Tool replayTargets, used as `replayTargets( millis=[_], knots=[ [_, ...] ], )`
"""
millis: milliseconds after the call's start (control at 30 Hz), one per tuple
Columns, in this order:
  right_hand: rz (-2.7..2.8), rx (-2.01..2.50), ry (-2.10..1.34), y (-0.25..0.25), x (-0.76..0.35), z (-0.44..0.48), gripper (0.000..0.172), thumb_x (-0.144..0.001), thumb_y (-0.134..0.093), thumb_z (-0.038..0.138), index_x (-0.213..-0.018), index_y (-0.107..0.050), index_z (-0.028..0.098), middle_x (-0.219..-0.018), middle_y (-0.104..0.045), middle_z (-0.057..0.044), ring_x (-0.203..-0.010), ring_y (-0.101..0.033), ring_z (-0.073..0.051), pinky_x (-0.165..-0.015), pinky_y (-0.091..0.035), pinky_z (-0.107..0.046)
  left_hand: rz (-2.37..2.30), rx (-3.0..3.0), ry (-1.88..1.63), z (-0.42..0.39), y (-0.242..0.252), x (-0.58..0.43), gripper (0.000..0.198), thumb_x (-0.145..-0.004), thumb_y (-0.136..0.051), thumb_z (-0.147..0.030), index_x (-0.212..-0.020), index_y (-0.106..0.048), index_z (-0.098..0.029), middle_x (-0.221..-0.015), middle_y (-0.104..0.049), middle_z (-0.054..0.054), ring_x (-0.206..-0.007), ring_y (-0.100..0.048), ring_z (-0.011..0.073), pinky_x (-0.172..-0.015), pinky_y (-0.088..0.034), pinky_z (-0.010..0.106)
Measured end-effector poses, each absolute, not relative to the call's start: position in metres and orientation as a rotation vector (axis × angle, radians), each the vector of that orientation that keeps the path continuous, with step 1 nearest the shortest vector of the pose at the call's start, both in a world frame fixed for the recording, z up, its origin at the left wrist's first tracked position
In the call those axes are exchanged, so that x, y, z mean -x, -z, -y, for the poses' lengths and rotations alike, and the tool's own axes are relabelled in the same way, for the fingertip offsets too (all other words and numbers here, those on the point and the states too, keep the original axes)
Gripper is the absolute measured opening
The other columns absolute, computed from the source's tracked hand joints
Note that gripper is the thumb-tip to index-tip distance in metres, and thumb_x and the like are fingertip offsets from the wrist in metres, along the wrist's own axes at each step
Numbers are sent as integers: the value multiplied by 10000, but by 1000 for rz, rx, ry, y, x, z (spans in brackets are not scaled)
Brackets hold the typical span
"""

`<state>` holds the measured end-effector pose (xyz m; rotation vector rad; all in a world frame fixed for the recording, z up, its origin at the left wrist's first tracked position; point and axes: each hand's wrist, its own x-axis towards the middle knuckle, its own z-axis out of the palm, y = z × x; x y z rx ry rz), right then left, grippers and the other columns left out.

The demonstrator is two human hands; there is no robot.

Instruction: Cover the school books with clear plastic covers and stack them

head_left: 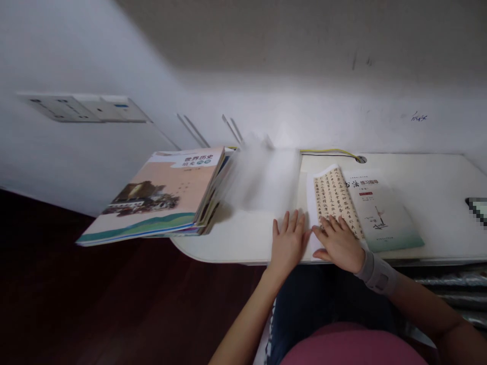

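My left hand (288,239) lies flat near the table's front edge, fingers apart, at the lower edge of a pale, see-through sheet (262,180) that looks like plastic film; its far left part is blurred. My right hand (338,243) rests palm down with fingers spread on a page (332,195) printed with columns of Chinese characters. Right beside that page is a calligraphy workbook cover (382,215), white fading to green at the bottom. How page and cover are joined is partly hidden. Neither hand grips anything.
A stack of books (163,192) with a world history workbook on top overhangs the left end of the white table (429,187). A yellow cable (331,151) runs along the back to a hole. A phone-like device (477,209) lies at the right. Wall sockets (87,109) are at left.
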<state>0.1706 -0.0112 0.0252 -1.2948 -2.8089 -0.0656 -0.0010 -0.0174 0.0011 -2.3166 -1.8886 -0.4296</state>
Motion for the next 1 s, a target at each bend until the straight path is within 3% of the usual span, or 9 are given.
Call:
replayTargets(
  millis=[133, 300, 467, 633, 767, 900, 1000],
  knots=[
    [2898, 1199, 16, -33, -173, 10, 598, -833, -533, 519, -1251, -509, 92, -1341, -466, -223, -1250, -408, -363, -988, -364, -465, 1891, 2407, 379, 24, 1, -5, 453, -921, -383, -352, -1350, -441, -217, -1418, -413, 101, -1313, -353, 341, -997, -328, 602],
    [3077, 1004, -143, -52, -179, -37, 399, -911, -446, 412, -1165, -575, 132, -1238, -578, -145, -1108, -556, -247, -912, -435, -368, 1877, 2407, 349, 27, 5, -8, 406, -911, -404, -341, -1297, -505, -264, -1417, -420, 96, -1312, -346, 362, -998, -288, 641],
    [3082, 1205, 86, -57, -177, -104, 518, -899, -450, 451, -1269, -497, 91, -1372, -447, -200, -1288, -369, -323, -1032, -273, -501, 1866, 2405, 369, 28, 5, -7, 392, -916, -396, -338, -1282, -519, -272, -1402, -444, 84, -1308, -355, 352, -1002, -286, 642],
    [3162, 1160, 49, -45, -176, -125, 557, -893, -440, 481, -1330, -443, 135, -1370, -458, -178, -1239, -434, -310, -1025, -265, -528, 1836, 2442, 398, 29, 1, -6, 391, -916, -401, -349, -1285, -515, -286, -1399, -450, 78, -1299, -363, 368, -985, -304, 652],
    [3135, 1096, 25, -34, -179, -131, 455, -935, -355, 375, -1370, -406, 253, -1421, -409, -119, -1294, -366, -305, -1011, -279, -526, 1781, 2487, 438, 29, 0, -4, 426, -883, -449, -453, -1265, -534, -285, -1403, -444, 89, -1295, -357, 390, -976, -306, 661],
    [3053, 1154, 18, -25, -174, -151, 483, -925, -340, 240, -1400, -345, 325, -1459, -352, -104, -1323, -326, -281, -1024, -255, -508, 1762, 2521, 420, 29, 1, -2, 443, -884, -444, -458, -1269, -529, -256, -1390, -459, 100, -1301, -351, 382, -990, -291, 657],
    [2979, 1234, -79, -19, -166, -170, 471, -949, -282, 306, -1419, -305, 321, -1506, -261, -90, -1341, -292, -274, -1052, -209, -509, 1760, 2537, 392, 29, 0, -1, 449, -888, -431, -463, -1271, -524, -248, -1390, -460, 95, -1304, -345, 380, -992, -285, 660]
  ],
)
